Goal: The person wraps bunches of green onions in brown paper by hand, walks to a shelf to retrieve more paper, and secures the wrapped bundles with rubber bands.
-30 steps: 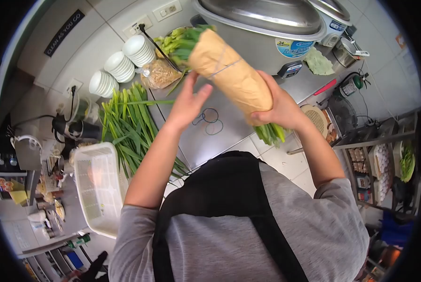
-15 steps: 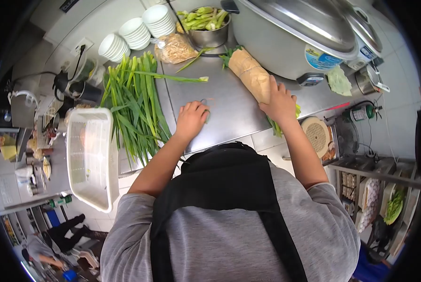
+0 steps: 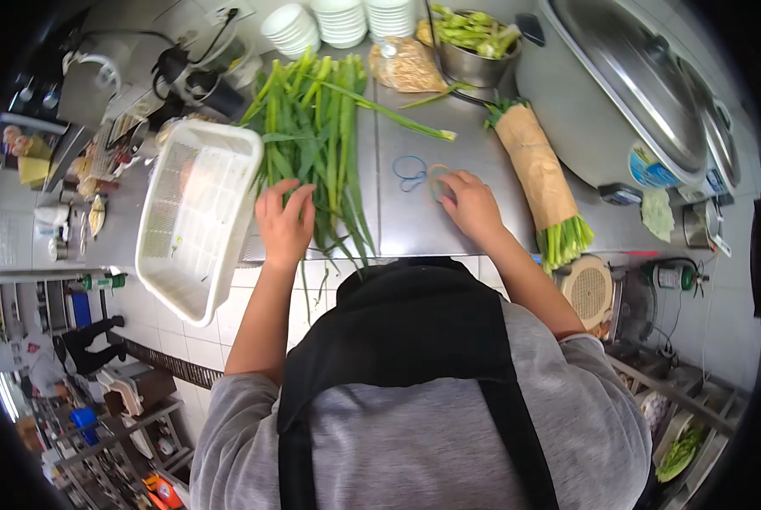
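My left hand (image 3: 285,225) is open, thumb and fingers apart, at the lower left edge of a loose heap of long green onions (image 3: 338,127). My right hand (image 3: 476,206) is on the steel counter, with its fingers curled and a greenish rubber band (image 3: 437,182) at the fingertips. Just left of it, blue rubber bands (image 3: 409,173) lie loose on the counter. To the right of that hand, apart from it, rests a bundle of greens wrapped in brown paper (image 3: 529,157), its cut stalks (image 3: 565,241) pointing toward me.
A white plastic basket (image 3: 153,212) stands at the left. Behind are stacked white bowls (image 3: 340,21), a bag of dried shreds (image 3: 408,66) and a metal pot (image 3: 474,66) of cut greens. A large lidded cooker (image 3: 567,110) takes up the back right. Another person (image 3: 49,370) is far left.
My right hand has let go of the paper-wrapped bundle and moved left to the rubber bands. My left hand has left the bands and shifted left to the green onions. The camera view has turned.
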A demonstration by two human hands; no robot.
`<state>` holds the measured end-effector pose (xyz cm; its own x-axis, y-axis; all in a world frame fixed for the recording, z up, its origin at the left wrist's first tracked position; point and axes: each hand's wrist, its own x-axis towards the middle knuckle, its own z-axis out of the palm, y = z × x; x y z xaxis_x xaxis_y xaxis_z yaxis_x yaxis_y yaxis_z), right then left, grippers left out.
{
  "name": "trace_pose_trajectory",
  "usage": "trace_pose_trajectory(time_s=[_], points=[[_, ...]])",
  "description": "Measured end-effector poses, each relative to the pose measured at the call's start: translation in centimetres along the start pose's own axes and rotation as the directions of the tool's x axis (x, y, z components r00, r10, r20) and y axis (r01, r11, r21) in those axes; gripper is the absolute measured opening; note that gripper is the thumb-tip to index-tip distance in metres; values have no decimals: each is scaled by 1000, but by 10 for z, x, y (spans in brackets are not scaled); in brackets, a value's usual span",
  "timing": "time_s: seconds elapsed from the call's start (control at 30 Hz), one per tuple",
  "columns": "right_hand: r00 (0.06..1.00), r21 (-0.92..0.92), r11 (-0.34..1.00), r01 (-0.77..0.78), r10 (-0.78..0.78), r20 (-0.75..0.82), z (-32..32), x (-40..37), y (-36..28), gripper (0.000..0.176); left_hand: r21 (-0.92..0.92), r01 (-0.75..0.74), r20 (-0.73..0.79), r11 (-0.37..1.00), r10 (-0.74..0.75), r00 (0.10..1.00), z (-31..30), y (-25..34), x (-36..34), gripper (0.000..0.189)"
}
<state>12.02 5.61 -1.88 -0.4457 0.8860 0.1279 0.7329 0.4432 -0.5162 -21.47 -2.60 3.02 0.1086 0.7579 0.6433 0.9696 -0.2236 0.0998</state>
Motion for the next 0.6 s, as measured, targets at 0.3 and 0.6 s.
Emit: trace_pose_trajectory(time_s=[0.3, 0.6], points=[[986, -89, 995, 38, -52, -160, 29, 2, 0, 46, 508, 500, 306, 701, -690, 657, -79, -81, -50, 36], [973, -198, 978, 64, -105, -206, 36, 3, -5, 42, 459, 613, -1, 643, -689, 724, -193, -100, -101, 24]])
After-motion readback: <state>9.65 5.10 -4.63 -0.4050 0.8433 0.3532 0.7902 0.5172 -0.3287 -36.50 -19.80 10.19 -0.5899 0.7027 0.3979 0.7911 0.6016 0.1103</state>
